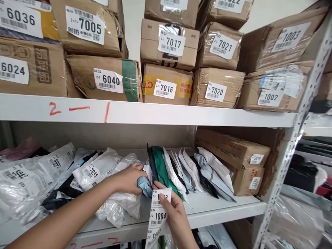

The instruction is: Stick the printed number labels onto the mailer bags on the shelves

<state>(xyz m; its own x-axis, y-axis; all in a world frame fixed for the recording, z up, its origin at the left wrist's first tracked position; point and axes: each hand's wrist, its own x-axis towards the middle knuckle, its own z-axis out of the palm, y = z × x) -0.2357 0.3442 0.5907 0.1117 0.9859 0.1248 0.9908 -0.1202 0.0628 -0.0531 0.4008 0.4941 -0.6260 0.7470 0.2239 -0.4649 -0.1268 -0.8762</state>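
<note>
On the lower shelf, my left hand (129, 179) is closed around a light blue plastic parcel (144, 186) among the mailing bags. My right hand (175, 211) pinches a strip of printed labels (157, 218) between thumb and fingers; the label marked 1004 reads clearly, and the thumb partly covers the one above it. Just behind the right fingertips stand a dark mailing bag (151, 162) and a green mailing bag (161, 166). Whether those fingertips touch the bags I cannot tell. Near my left wrist lies a white bag labelled 7035 (100, 166).
Above runs the white shelf edge (155, 113) marked 2-1, with stacked cardboard boxes (167, 83) on it. White, grey and black bags (192, 169) lean in a row to the right, beside two boxes (243, 173). A perforated metal post (290, 155) bounds the right side.
</note>
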